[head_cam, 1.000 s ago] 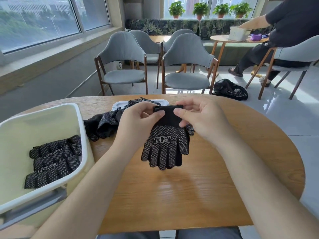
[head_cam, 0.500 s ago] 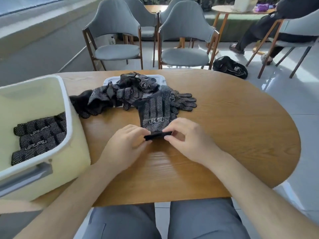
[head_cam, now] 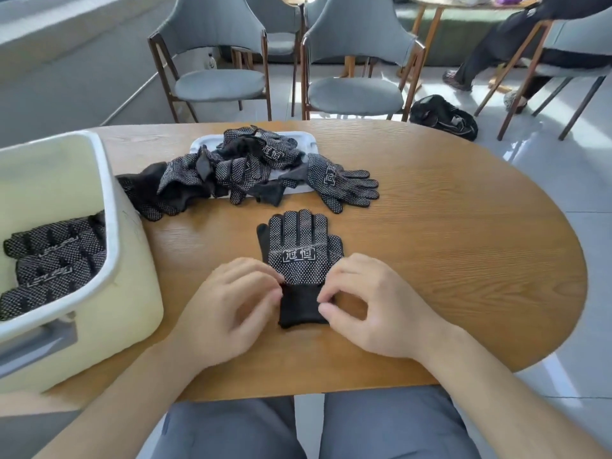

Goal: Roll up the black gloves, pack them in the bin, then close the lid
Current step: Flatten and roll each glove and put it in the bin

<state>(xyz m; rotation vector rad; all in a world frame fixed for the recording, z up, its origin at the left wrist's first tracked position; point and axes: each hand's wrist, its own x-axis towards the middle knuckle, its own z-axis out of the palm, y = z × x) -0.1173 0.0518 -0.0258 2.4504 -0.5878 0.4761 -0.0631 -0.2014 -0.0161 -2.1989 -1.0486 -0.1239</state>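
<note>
Black glove (head_cam: 299, 250) lies flat right of the bin (head_cam: 111, 226); my left hand (head_cam: 228, 313) and right hand (head_cam: 374, 309) pinch its cuff.

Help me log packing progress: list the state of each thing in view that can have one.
front glove, flat on the table, unrolled, cuff toward the camera
left hand, pinches the cuff's left edge
right hand, pinches the cuff's right edge
bin, open, lid off
gloves in bin, rolled, packed
glove pile, loose, unrolled
white lid, on the table under the pile
</note>
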